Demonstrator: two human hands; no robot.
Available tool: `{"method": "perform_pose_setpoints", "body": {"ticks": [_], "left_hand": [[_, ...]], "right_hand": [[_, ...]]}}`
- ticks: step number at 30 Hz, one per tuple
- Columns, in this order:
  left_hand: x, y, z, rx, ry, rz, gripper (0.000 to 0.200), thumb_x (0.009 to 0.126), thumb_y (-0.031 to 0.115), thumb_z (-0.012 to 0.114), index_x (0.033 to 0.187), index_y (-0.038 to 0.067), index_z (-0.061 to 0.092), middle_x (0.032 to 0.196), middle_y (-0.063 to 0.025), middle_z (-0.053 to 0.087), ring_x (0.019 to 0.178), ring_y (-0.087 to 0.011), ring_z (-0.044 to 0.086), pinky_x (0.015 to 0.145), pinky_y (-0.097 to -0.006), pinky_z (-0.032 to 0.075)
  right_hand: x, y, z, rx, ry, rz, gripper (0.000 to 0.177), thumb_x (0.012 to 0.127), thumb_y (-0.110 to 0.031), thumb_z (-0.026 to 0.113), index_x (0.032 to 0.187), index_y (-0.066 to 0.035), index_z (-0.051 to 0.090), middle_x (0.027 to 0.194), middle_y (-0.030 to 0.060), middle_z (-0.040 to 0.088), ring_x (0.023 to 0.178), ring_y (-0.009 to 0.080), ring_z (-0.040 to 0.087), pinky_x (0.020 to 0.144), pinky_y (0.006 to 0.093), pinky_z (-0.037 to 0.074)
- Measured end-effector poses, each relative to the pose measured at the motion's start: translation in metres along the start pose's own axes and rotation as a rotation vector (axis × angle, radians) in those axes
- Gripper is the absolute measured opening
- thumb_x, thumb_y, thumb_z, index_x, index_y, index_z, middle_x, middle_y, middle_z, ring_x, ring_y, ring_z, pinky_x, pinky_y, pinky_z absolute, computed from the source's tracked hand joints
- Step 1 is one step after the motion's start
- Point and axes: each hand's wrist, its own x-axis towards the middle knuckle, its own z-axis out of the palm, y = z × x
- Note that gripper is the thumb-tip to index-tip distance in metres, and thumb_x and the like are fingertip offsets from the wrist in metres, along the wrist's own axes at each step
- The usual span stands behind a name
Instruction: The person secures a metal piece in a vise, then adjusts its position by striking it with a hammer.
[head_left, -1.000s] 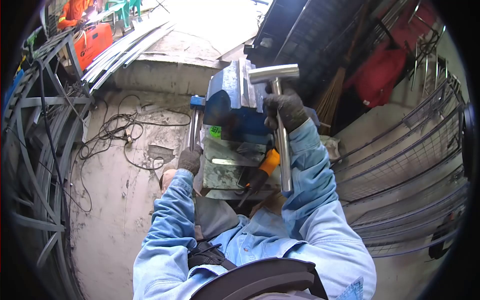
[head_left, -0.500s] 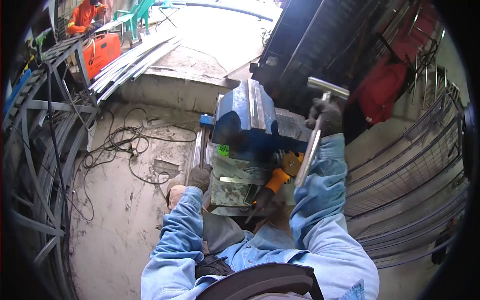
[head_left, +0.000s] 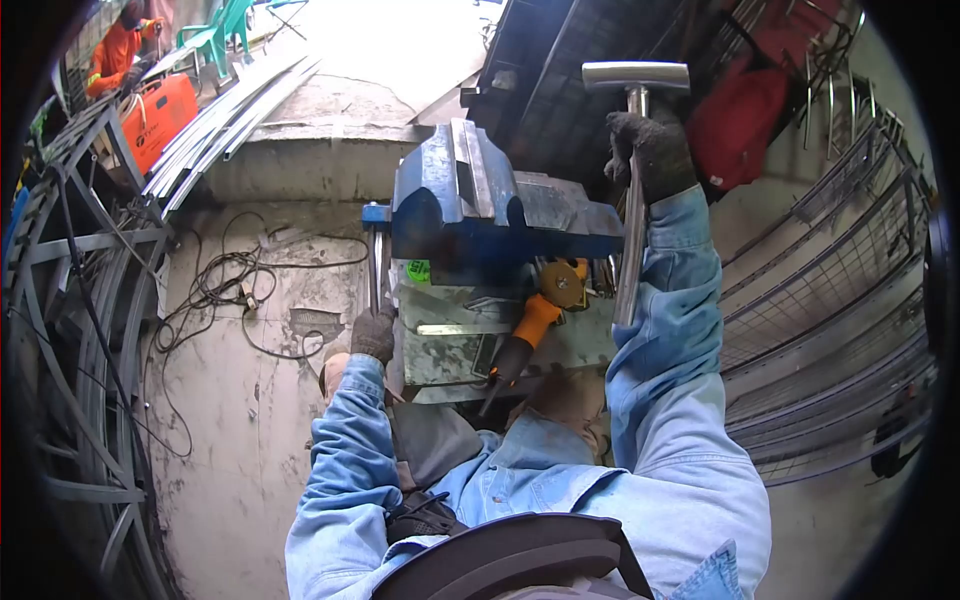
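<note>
My right hand (head_left: 650,155), in a dark glove, is closed round the shaft of a T-shaped metal hammer (head_left: 632,250), just below its cylindrical head. The hammer is held up to the right of a blue bench vise (head_left: 440,190), apart from it. My left hand (head_left: 373,335), also gloved, is wrapped round the vise's metal handle bar (head_left: 377,265), which hangs at the vise's left side. Below the vise, an angle grinder (head_left: 535,322) with an orange body and a round disc lies on the stained bench top (head_left: 450,365).
Black cable (head_left: 225,275) is looped on the floor at left, beside stacked metal frames (head_left: 100,300). Long metal strips (head_left: 235,120) lie behind, near an orange machine (head_left: 160,120) and a co-worker (head_left: 120,55) in orange. Mesh panels (head_left: 820,320) lean at right, below a red bag (head_left: 738,125).
My right hand has raised the hammer up and to the right, away from the vise. The view has shifted, so the vise sits higher and further left. My left hand keeps its grip.
</note>
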Motion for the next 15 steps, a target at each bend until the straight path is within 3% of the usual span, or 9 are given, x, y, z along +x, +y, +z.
{"method": "perform_pose_setpoints", "body": {"ticks": [2, 4, 5, 7, 9, 11, 13, 14, 15], "left_hand": [[0.001, -0.003, 0.001, 0.042, 0.01, -0.003, 0.055, 0.096, 0.05, 0.055, 0.098, -0.003, 0.071, 0.077, -0.0242, 0.067, 0.076, -0.0403, 0.066, 0.071, -0.0461, 0.05], [0.0, 0.001, 0.001, 0.087, 0.015, 0.0, 0.054, 0.096, 0.049, 0.055, 0.098, -0.003, 0.07, 0.077, -0.0244, 0.067, 0.076, -0.0403, 0.066, 0.071, -0.0461, 0.05], [-0.004, 0.008, -0.002, 0.043, -0.012, -0.074, 0.053, 0.095, 0.048, 0.057, 0.097, -0.003, 0.07, 0.077, -0.0249, 0.066, 0.076, -0.0406, 0.066, 0.071, -0.0462, 0.05], [0.0, 0.007, -0.001, 0.004, -0.046, -0.13, 0.051, 0.095, 0.046, 0.058, 0.096, -0.004, 0.07, 0.077, -0.0254, 0.066, 0.077, -0.0409, 0.066, 0.072, -0.0464, 0.049], [0.012, -0.014, 0.003, 0.172, 0.037, 0.001, 0.051, 0.093, 0.045, 0.059, 0.095, -0.005, 0.069, 0.078, -0.0257, 0.067, 0.077, -0.041, 0.066, 0.073, -0.0467, 0.049], [0.002, -0.006, -0.005, 0.121, -0.004, 0.014, 0.053, 0.093, 0.046, 0.06, 0.095, -0.006, 0.068, 0.079, -0.0254, 0.068, 0.078, -0.0415, 0.066, 0.074, -0.0471, 0.05], [0.007, -0.01, -0.001, 0.096, -0.015, 0.023, 0.055, 0.092, 0.048, 0.06, 0.095, -0.006, 0.067, 0.08, -0.025, 0.068, 0.077, -0.0403, 0.067, 0.072, -0.0467, 0.05], [0.022, -0.044, 0.008, 0.071, -0.011, 0.196, 0.054, 0.092, 0.048, 0.06, 0.095, -0.006, 0.067, 0.079, -0.0249, 0.067, 0.076, -0.0397, 0.067, 0.071, -0.0467, 0.05], [0.02, -0.043, 0.007, 0.07, -0.009, 0.189, 0.054, 0.092, 0.048, 0.06, 0.095, -0.006, 0.067, 0.079, -0.0249, 0.067, 0.076, -0.0397, 0.067, 0.071, -0.0467, 0.05]], "right_hand": [[0.016, -0.004, -0.007, 0.029, 0.076, 0.006, 0.027, 0.079, -0.004, 0.069, 0.106, 0.0, 0.064, 0.071, 0.0072, 0.06, 0.055, 0.0166, 0.059, 0.05, 0.0316, 0.052], [0.041, 0.05, -0.006, 0.076, -0.463, -0.006, 0.021, 0.088, -0.01, 0.064, 0.107, -0.001, 0.065, 0.083, 0.013, 0.064, 0.064, 0.0197, 0.065, 0.056, 0.0318, 0.056], [0.027, 0.069, 0.023, 0.077, -0.455, -0.006, 0.021, 0.088, -0.01, 0.064, 0.107, -0.001, 0.065, 0.083, 0.013, 0.064, 0.064, 0.0197, 0.065, 0.056, 0.0318, 0.056], [-0.009, 0.097, 0.093, -0.862, -0.16, -0.445, 0.064, 0.077, -0.013, 0.069, 0.137, -0.009, 0.049, 0.084, 0.017, 0.064, 0.08, 0.0246, 0.069, 0.067, 0.0329, 0.058], [-0.005, 0.042, 0.087, -0.752, -0.357, -0.087, 0.051, 0.079, -0.008, 0.063, 0.128, -0.001, 0.054, 0.091, 0.0177, 0.068, 0.096, 0.0304, 0.065, 0.09, 0.0404, 0.052], [-0.021, -0.008, 0.077, -0.307, -0.255, 0.063, 0.056, 0.08, -0.004, 0.065, 0.134, -0.006, 0.052, 0.075, 0.0117, 0.059, 0.041, 0.021, 0.055, 0.035, 0.0354, 0.047], [0.008, -0.004, 0.043, -0.403, -0.286, -0.255, 0.049, 0.082, -0.002, 0.064, 0.131, -0.005, 0.055, 0.073, 0.0116, 0.059, 0.041, 0.021, 0.055, 0.036, 0.0345, 0.049], [0.012, -0.011, 0.036, -0.405, -0.29, -0.249, 0.049, 0.082, -0.002, 0.064, 0.131, -0.005, 0.055, 0.073, 0.0116, 0.059, 0.041, 0.021, 0.055, 0.036, 0.0345, 0.049], [0.014, -0.022, 0.033, -0.395, -0.189, -0.162, 0.036, 0.083, -0.012, 0.069, 0.117, -0.01, 0.059, 0.074, 0.0079, 0.063, 0.048, 0.0198, 0.059, 0.045, 0.0382, 0.052]]}}
